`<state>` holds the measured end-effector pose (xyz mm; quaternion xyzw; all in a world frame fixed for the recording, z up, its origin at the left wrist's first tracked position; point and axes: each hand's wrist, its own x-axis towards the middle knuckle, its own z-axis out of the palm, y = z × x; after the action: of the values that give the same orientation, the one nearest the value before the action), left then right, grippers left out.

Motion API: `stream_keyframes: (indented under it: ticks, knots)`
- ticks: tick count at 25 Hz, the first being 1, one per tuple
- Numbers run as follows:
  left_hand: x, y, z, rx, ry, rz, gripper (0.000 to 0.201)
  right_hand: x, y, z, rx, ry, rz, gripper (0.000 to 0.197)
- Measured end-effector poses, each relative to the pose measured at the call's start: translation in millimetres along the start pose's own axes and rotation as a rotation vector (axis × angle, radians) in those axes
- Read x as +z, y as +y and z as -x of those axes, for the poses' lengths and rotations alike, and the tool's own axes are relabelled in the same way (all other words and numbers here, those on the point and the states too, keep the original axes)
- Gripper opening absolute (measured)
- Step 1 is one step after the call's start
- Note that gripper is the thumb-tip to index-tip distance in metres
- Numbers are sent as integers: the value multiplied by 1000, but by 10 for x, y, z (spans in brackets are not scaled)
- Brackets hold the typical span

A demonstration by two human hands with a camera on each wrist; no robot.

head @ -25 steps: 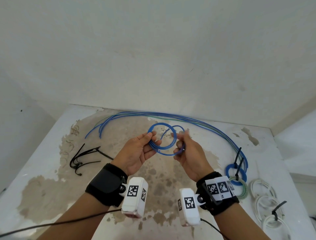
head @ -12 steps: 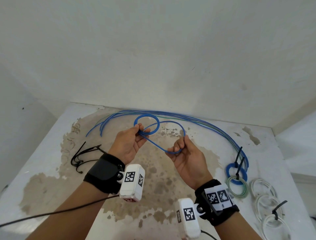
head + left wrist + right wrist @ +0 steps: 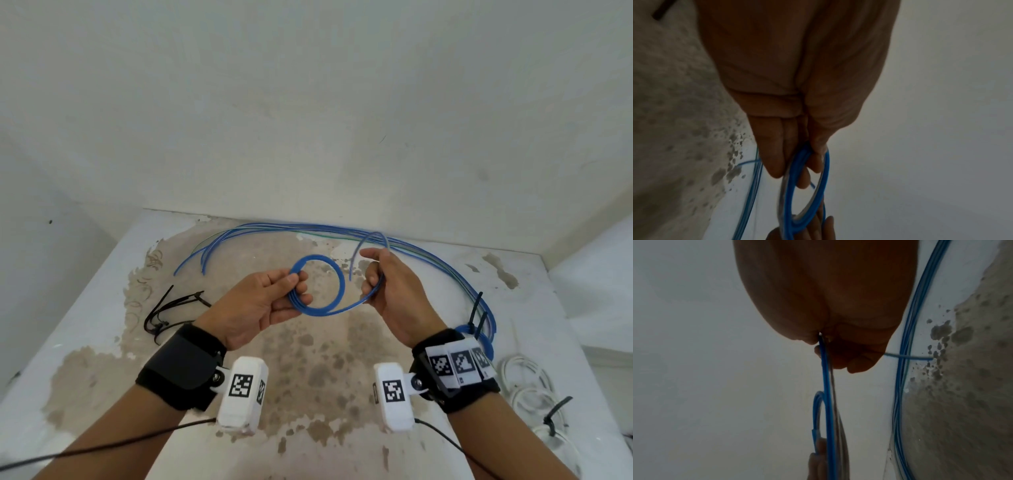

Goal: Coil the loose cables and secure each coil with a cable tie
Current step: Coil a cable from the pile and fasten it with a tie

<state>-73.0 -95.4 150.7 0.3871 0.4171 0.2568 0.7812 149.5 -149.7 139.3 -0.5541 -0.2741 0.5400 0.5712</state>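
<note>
Blue cable coil (image 3: 317, 286) held in mid-air at frame centre, above stained table (image 3: 102, 359). Several loops stacked, pinched at coil's left edge by left hand (image 3: 263, 305), thumb on top, fingers (image 3: 303, 299) curled under through the ring. Same grip in left wrist view: coil (image 3: 807, 183) edge-on, thumb and fingertips closed on the strands. Free tail of same cable running from coil's lower edge rightward into right hand (image 3: 390, 291), fingers closed around it; loose end arcing up and over that hand, tip hanging between hand and coil. Right wrist view: strand (image 3: 826, 386) exiting closed fist, running down to the coil.

Behind hands, bundle of loose blue cables (image 3: 291, 229) lying in a long arc across far side of table, curving down toward right edge of frame. Tied blue coil (image 3: 486, 339) at right, partly hidden by right wrist strap, black tie tails sticking up. White coils (image 3: 527, 387) at lower right, one with black tie. Black cable ties (image 3: 171, 308) in a loose pile at left of frame, well apart from the hands.
</note>
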Motion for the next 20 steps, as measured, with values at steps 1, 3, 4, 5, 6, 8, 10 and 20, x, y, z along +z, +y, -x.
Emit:
stream_keyframes:
  ticks: [1, 3, 4, 5, 6, 8, 10, 20]
  knots:
    - [20, -10, 31, -1, -21, -25, 23, 12, -22, -8, -3, -31, 31, 39]
    - [58, -25, 72, -4, -44, -72, 21, 48, -48, -4, -17, -92, 83, 40]
    - [74, -29, 84, -5, -53, -93, 21, 64, -52, 4, -30, -118, 119, 41]
    - [91, -32, 102, -7, -65, -117, 21, 79, -47, 9, -46, -137, 168, 41]
    - [104, -32, 117, -13, -82, -146, 21, 94, -38, 16, -64, -151, 227, 41]
    - [129, -26, 142, -32, -122, -207, 21, 109, -10, 35, -98, -187, 343, 42]
    - [154, -10, 158, -54, -153, -275, 21, 112, 18, 73, -105, -253, 409, 42]
    - [236, 30, 71, -55, -166, -527, 18, 98, 224, 252, -251, -356, 697, 36]
